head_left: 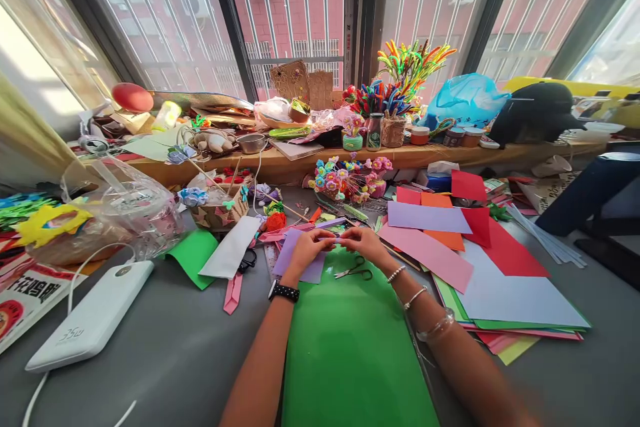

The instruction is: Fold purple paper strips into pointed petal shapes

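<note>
Purple paper strip (336, 235), thin, light and bendy, sits pinched at its ends between the left hand (309, 247) and right hand (364, 243); it looks easy to tear; hold it softly by the edges.

a small piece of lilac paper (336, 237) is pinched between the left hand (306, 248) and the right hand (364, 243), held just above the tabletop at the far end of a big green sheet (350, 347). it is a narrow strip, lying roughly level and running left to right, with only its middle showing between the fingertips; whether it is folded is too small to tell. a larger lilac sheet (300, 260) lies flat under the left hand, partly overlapping the green sheet's upper left corner. the green sheet lies flat, long side running towards the person, between both forearms.
</note>
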Tool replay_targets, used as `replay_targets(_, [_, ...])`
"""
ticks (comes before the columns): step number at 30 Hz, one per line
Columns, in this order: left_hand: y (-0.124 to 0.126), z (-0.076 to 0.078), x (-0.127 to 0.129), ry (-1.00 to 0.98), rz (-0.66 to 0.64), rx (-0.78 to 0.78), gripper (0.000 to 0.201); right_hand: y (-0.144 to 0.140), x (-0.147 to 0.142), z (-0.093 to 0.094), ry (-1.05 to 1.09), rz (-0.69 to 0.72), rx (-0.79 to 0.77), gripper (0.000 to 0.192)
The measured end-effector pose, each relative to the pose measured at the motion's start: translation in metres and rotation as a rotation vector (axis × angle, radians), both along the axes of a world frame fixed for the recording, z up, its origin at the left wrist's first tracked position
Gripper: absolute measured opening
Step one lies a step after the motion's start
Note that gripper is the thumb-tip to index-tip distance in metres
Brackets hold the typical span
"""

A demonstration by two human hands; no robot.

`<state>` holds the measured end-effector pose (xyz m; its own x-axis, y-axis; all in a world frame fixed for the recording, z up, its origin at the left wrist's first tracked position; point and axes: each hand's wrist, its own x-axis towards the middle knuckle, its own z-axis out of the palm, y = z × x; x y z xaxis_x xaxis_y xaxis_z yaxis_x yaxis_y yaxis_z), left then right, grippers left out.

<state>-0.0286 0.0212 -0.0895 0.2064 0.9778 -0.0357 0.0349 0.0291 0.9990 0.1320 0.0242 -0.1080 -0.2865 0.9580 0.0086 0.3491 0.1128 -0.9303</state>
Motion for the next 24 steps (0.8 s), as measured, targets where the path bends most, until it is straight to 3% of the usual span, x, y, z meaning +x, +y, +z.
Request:
replay_targets(8, [-0.002, -0.006, -0.002, -0.013, 0.041, 0.034, 0.014, -0.002, 0.004, -0.002, 0.089, -0.019, -0.166, 0.026])
replay_targets(18, [0.006, -0.011, -0.001, -0.149, 0.187, 0.08, 0.044, -0.002, 0.0, -0.002, 0.141, 0.011, -0.259, 0.026])
replay_targets(24, [0.004, -0.012, -0.002, -0.162, 0.085, 0.059, 0.037, -0.009, 0.0, -0.003, 0.17, 0.033, -0.301, 0.026])
